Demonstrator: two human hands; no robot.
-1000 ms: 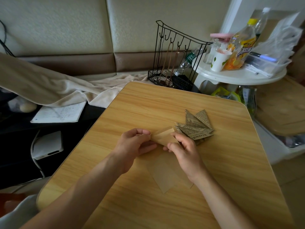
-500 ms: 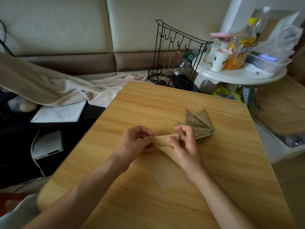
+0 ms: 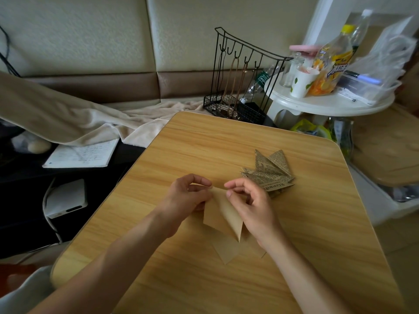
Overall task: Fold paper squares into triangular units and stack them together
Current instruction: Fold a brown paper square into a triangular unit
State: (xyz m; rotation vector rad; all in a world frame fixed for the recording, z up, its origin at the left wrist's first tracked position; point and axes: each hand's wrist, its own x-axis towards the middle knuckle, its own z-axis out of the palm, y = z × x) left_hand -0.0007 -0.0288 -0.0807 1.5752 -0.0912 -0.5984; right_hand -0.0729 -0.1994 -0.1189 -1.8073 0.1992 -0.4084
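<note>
A tan folded paper piece [image 3: 223,213] is held above the wooden table [image 3: 306,234], its two flaps hanging down toward me. My left hand [image 3: 188,198] pinches its upper left corner between thumb and fingers. My right hand [image 3: 251,205] has its fingers curled at the paper's upper right edge, thumb and forefinger meeting near the top fold. Flat tan paper squares [image 3: 226,251] lie on the table under the hands. A fanned stack of folded newsprint triangular units [image 3: 269,172] rests just right of my right hand.
A black wire rack [image 3: 240,87] stands past the table's far edge. A white round side table [image 3: 328,103] at the back right carries a cup, bottles and a plastic box. A beige blanket [image 3: 68,118] and a notebook [image 3: 79,155] lie to the left.
The tan paper has gone from a narrow strip held flat between both hands to a piece with two flaps folded down toward me. Both hands rose slightly and drew closer at the top.
</note>
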